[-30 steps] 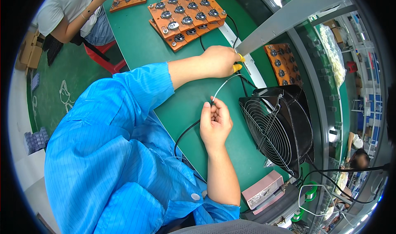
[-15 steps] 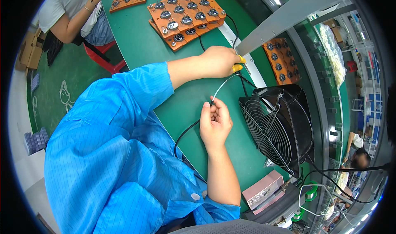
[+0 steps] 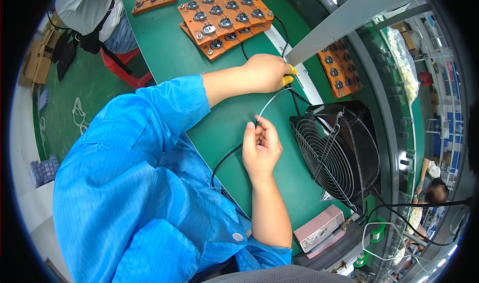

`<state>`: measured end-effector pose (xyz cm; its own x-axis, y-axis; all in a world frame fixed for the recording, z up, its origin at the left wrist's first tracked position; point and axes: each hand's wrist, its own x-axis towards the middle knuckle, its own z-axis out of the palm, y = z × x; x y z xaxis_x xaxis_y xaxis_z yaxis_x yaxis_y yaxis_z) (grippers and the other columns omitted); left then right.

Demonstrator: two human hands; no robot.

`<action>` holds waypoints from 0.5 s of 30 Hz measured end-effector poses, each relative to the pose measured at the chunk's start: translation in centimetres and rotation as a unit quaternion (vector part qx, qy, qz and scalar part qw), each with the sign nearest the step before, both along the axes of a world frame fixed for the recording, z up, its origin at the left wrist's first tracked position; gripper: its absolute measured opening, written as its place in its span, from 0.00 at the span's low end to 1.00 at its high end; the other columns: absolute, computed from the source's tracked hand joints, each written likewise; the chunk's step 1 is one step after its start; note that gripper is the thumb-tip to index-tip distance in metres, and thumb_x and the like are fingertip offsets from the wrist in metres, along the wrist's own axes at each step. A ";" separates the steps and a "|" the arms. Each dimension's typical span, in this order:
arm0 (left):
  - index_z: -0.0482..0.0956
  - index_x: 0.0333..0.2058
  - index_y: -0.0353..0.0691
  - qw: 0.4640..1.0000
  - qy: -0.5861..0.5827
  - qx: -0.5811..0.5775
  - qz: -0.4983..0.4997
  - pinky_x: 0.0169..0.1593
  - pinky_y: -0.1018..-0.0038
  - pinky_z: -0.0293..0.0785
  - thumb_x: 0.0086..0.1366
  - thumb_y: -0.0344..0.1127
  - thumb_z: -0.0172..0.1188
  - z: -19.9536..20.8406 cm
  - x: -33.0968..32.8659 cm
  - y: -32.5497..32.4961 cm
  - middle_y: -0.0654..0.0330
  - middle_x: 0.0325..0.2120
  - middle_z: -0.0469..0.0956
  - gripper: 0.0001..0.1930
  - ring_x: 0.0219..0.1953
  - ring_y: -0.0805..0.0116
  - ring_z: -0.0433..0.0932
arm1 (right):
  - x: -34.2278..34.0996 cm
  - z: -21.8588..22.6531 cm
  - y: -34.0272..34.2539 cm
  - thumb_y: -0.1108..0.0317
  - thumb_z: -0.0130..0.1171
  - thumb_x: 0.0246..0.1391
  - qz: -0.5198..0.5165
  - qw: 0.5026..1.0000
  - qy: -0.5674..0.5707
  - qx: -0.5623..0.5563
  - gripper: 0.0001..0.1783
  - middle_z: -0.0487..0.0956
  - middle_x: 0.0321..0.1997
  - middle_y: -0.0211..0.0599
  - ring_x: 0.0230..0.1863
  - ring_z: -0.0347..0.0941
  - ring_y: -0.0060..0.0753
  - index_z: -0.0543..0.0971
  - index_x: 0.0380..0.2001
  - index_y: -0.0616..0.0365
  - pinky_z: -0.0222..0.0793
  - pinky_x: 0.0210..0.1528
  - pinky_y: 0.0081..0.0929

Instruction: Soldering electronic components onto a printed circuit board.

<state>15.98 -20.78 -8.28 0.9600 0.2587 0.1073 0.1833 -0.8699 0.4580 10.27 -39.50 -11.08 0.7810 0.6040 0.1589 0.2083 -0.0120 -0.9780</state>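
My right hand (image 3: 261,150) is closed, pinching the end of a black cable (image 3: 227,159) between thumb and fingers. A thin white wire (image 3: 269,101) comes out of that end and arcs up toward my left hand (image 3: 264,73). Yellow covers (image 3: 287,81) sit on fingertips of the left hand, which is closed in a pinch just above the wire's far end. What lies between those fingertips is hidden. Both hands are over the green tabletop (image 3: 219,128).
A black fan with a wire grille (image 3: 324,153) stands right of my hands. Stacked orange boards (image 3: 227,13) with round metal parts lie at the back; another orange board (image 3: 341,68) is beyond the grey post (image 3: 344,28). A pink box (image 3: 319,228) is at lower right. A co-worker (image 3: 95,13) sits at upper left.
My hands have barely shifted, and both keep their pinch. The co-worker's arm at upper left has swung up and outward. The orange board beyond the post has moved slightly.
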 end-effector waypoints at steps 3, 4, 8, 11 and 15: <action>0.81 0.49 0.47 1.000 -0.005 -0.008 0.002 0.41 0.60 0.78 0.65 0.42 0.56 -0.4 0.0 0.1 0.55 0.37 0.81 0.16 0.40 0.55 0.81 | -0.1 0.0 0.0 0.80 0.60 0.57 0.000 1.000 -0.001 -0.004 0.13 0.72 0.23 0.21 0.21 0.62 0.06 0.76 0.46 0.68 0.56 0.22 0.07; 0.81 0.49 0.47 1.000 -0.018 -0.003 -0.008 0.41 0.60 0.78 0.65 0.42 0.57 -0.7 0.1 0.2 0.55 0.38 0.81 0.16 0.40 0.55 0.81 | 0.0 0.0 0.1 0.80 0.60 0.57 -0.001 1.000 -0.004 -0.007 0.13 0.72 0.23 0.21 0.21 0.62 0.06 0.76 0.46 0.68 0.56 0.22 0.07; 0.80 0.50 0.47 0.999 -0.019 0.013 -0.035 0.38 0.58 0.76 0.66 0.42 0.57 -1.5 0.6 0.6 0.56 0.36 0.78 0.16 0.36 0.52 0.79 | -0.1 -0.1 0.3 0.80 0.59 0.57 -0.001 1.000 0.000 -0.004 0.13 0.72 0.23 0.21 0.21 0.62 0.05 0.76 0.46 0.68 0.56 0.22 0.07; 0.80 0.49 0.46 0.999 -0.010 0.036 -0.040 0.38 0.59 0.76 0.65 0.41 0.57 -1.3 0.6 0.5 0.56 0.36 0.78 0.15 0.36 0.53 0.79 | -0.2 0.0 0.2 0.80 0.59 0.57 -0.006 1.000 -0.001 -0.004 0.12 0.72 0.23 0.21 0.21 0.62 0.05 0.76 0.46 0.68 0.56 0.22 0.07; 0.80 0.49 0.46 0.998 0.007 0.051 -0.040 0.37 0.59 0.76 0.64 0.40 0.58 -0.8 0.5 0.4 0.56 0.36 0.78 0.15 0.36 0.53 0.79 | -0.2 0.1 0.1 0.80 0.61 0.55 -0.013 1.000 0.005 0.010 0.11 0.70 0.22 0.21 0.19 0.61 0.07 0.78 0.42 0.66 0.59 0.20 0.11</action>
